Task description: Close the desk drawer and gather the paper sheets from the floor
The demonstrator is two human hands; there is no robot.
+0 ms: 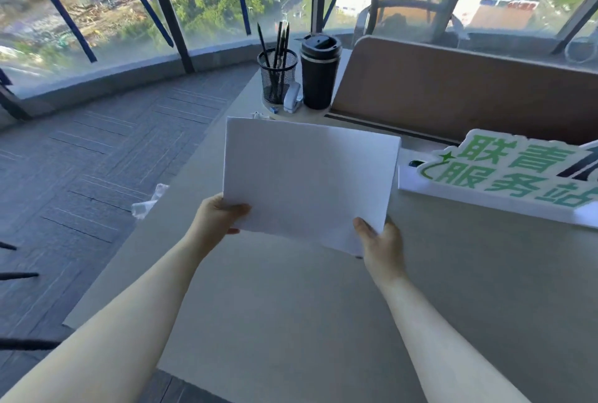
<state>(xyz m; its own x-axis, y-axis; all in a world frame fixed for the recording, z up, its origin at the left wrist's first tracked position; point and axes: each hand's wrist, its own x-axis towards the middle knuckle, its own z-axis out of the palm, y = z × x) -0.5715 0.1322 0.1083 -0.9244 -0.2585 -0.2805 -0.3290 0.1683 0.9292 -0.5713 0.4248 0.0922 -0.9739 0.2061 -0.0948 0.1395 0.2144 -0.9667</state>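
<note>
Head view: a stack of paper sheets is held over the middle of the desk, clear of its surface as far as can be judged. The near left corner of the stack is pinched by the left hand, thumb on top and the other fingers hidden beneath. The near right corner is pinched by the right hand in the same way, thumb on top. The sheets look squared into one pile.

At the far edge of the desk a pen cup, a stapler and a tumbler stand close together; a sign lies toward the far right, just beside the stack.

The drawer is not in view, so whether it is shut cannot be told. On the carpet no loose sheet is seen; something pale and crumpled lies by the desk's left edge, too unclear to name. Gathering appears largely done; setting the stack down seems to be what remains.
</note>
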